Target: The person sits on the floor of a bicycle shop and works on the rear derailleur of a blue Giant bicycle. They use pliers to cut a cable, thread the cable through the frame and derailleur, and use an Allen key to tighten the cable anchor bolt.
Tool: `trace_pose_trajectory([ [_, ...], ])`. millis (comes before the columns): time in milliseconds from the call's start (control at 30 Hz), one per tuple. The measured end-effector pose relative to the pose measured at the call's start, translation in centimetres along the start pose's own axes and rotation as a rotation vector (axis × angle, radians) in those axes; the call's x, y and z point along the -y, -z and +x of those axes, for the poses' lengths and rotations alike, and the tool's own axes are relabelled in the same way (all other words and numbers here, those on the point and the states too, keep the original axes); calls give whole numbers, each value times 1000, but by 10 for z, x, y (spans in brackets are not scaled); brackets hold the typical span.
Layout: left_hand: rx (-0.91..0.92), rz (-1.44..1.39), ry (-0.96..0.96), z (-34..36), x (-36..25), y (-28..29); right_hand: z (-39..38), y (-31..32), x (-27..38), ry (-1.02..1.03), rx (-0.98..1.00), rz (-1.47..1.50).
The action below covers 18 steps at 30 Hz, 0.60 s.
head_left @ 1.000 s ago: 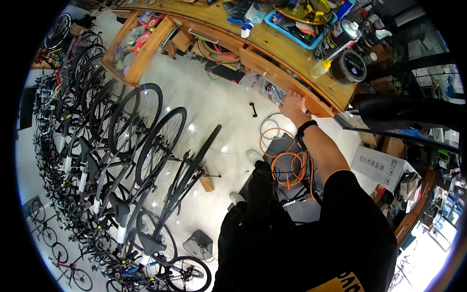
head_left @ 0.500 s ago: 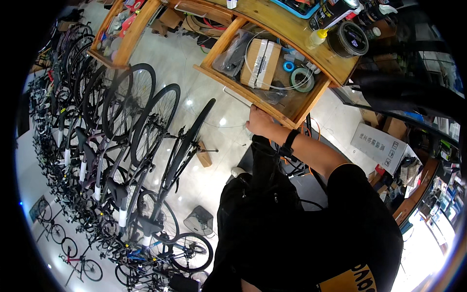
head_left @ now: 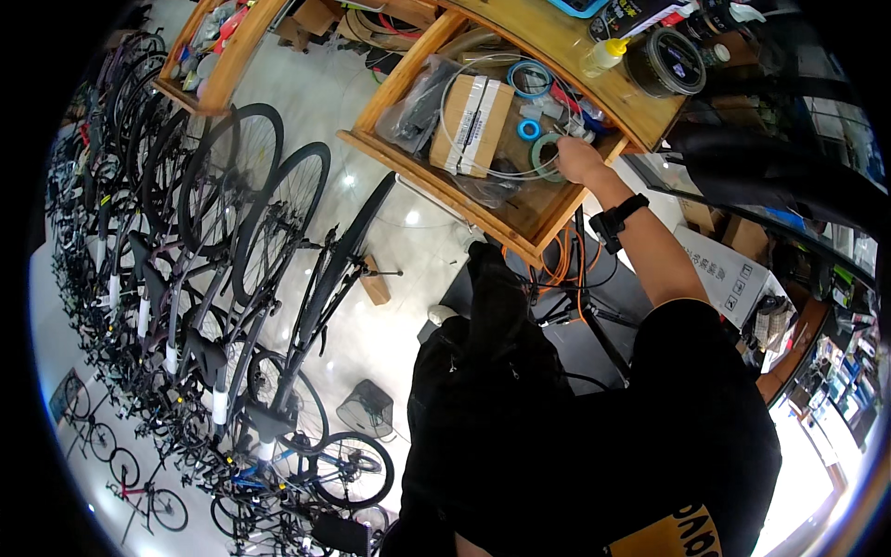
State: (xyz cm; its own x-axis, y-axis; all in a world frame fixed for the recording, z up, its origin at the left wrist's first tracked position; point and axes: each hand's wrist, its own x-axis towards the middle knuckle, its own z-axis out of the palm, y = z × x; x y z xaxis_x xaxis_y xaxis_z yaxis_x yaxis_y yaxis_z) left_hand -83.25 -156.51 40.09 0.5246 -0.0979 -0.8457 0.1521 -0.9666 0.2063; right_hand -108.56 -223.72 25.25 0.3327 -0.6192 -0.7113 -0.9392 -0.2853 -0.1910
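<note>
My right hand (head_left: 577,160) is inside the open wooden drawer (head_left: 436,188), at its right end. Its fingers are curled down beside a pale green tape roll (head_left: 544,158) and a looped white cable (head_left: 489,173); their tips are hidden, so what they hold cannot be made out. Left of them lie a small blue ring-shaped roll (head_left: 528,129) and a brown cardboard box (head_left: 471,125) with a white label strip. A larger blue roll (head_left: 530,80) sits farther back. Clear plastic bags (head_left: 415,110) fill the drawer's left end. My left hand is out of view.
On the wooden bench top (head_left: 557,42) stand a yellow-capped bottle (head_left: 604,58) and a dark round tub (head_left: 665,63). Another drawer (head_left: 223,84) sticks out at the left. Bicycles (head_left: 278,223) crowd the floor to the left. Below the drawer are orange cables (head_left: 554,269) and a black tripod-like stand (head_left: 603,339).
My right hand has left the drawer's front edge and handle and moved right and up, into the drawer by the green tape roll. The whole view has shifted slightly.
</note>
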Motion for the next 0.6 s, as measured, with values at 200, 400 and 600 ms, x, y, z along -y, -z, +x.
trace_pose_trajectory([
  [200, -12, -29, 40, -22, 13, -9, -13, -20, 53, 464, -171, 165],
  [400, -23, -59, 70, -39, 25, -18, -5, -27, 122, 603, -228, 379],
  [600, -59, -131, 108, -62, 43, -37, 63, -7, 190, 765, -456, 89],
])
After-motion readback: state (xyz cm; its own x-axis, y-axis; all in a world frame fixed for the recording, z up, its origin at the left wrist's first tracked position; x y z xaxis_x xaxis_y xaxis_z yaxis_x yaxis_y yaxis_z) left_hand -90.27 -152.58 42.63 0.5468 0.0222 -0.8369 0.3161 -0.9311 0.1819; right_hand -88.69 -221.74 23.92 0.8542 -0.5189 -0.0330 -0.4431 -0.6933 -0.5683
